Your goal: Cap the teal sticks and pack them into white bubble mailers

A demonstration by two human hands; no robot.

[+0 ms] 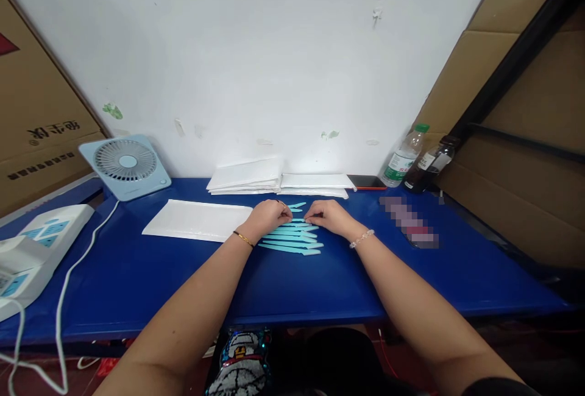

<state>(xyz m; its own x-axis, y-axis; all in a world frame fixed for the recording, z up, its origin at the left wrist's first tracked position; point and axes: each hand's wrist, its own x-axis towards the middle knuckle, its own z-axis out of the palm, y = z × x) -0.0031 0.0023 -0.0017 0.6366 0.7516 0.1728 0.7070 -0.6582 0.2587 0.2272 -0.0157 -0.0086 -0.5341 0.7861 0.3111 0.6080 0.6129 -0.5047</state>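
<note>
Several thin light-blue eyebrow razors [292,238] lie side by side on the blue table, pointing roughly left to right. My left hand [270,215] is over their left ends, its fingers pinched at one end of an eyebrow razor [298,220]. At the other end of that razor, my right hand [333,215] has thumb and fingertips closed together. Just beyond the hands lie further blue razors [297,206], partly hidden by the left fingers. A flat white padded envelope [196,219] lies left of my left hand, its right end behind the wrist.
White envelopes are stacked [247,175] against the wall, beside a dark phone-like slab [367,182]. A fan [127,161] and a white power strip [50,243] with cables stand left. A water bottle [402,161] and a dark bottle [429,167] stand back right, near a blurred item [409,220].
</note>
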